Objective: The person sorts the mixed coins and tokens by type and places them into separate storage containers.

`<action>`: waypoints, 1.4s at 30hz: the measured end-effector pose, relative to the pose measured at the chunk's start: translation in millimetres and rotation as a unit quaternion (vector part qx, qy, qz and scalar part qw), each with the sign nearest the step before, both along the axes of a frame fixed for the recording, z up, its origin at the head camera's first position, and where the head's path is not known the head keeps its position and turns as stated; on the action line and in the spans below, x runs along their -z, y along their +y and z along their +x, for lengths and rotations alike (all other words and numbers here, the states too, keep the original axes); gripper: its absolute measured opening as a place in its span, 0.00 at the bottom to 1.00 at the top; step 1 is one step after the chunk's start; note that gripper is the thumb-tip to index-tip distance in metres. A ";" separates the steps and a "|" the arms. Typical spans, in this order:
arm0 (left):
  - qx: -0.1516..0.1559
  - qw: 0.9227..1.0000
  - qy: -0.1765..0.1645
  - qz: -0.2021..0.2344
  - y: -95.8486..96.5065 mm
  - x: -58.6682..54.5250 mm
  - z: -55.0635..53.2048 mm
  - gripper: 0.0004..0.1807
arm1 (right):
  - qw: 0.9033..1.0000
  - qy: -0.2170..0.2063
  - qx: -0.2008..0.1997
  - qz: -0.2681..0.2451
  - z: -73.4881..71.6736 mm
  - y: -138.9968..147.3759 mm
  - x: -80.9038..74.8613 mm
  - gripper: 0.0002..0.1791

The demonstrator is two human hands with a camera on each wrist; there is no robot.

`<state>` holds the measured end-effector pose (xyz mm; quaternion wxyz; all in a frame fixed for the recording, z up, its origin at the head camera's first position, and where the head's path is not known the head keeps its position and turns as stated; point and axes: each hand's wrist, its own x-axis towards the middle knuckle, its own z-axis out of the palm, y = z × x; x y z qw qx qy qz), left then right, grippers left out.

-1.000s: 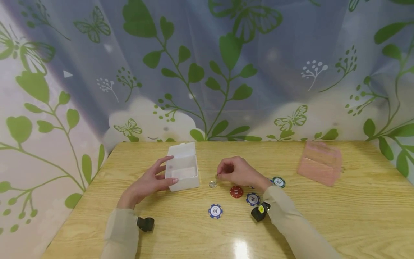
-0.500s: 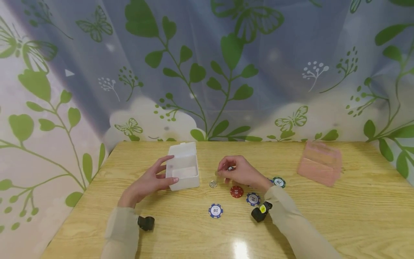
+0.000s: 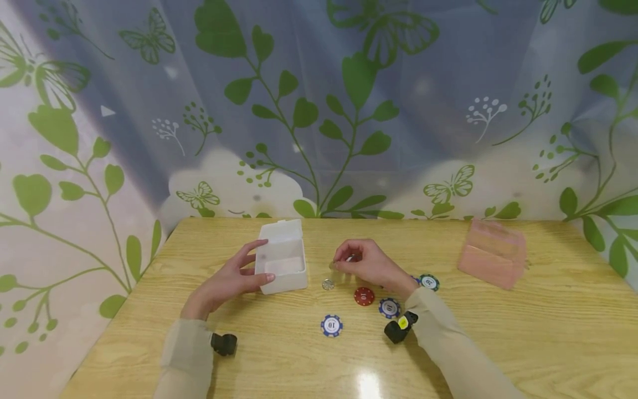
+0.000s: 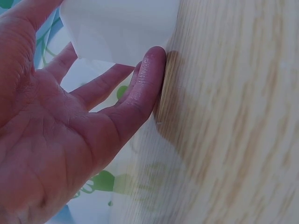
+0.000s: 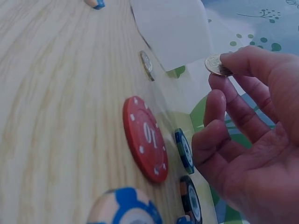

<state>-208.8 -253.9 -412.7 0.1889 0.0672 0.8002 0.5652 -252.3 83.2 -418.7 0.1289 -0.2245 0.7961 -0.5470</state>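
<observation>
A white plastic box (image 3: 285, 285) with its lid raised stands left of centre in the head view. My left hand (image 3: 230, 284) holds it from the left, thumb over the front rim and fingers along the side. Between the thumb and fingertips of my right hand (image 3: 371, 265) is a small coin (image 5: 214, 64), pinched above the table and to the right of the box. Another silvery coin (image 3: 327, 284) lies on the wood between box and hand. Just below the right hand rests a red poker chip (image 3: 364, 296) marked 10.
Two blue-and-white chips (image 3: 331, 326) lie nearer the front, one beside the right wrist. A green-edged chip (image 3: 429, 282) sits right of that wrist, partly over another. Farther right is a translucent pink case (image 3: 490, 256). A patterned curtain (image 3: 319, 111) hangs behind the table.
The right hand shifts very slightly over the table, still pinching the coin, and its fingers turn a little. The left hand and box stay put.
</observation>
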 end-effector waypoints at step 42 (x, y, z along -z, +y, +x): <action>-0.001 1.000 -0.004 0.004 0.2 -0.6 -0.7 0.47 | 0.991 -0.057 0.065 -0.098 3.0 -57.2 -16.9 0.09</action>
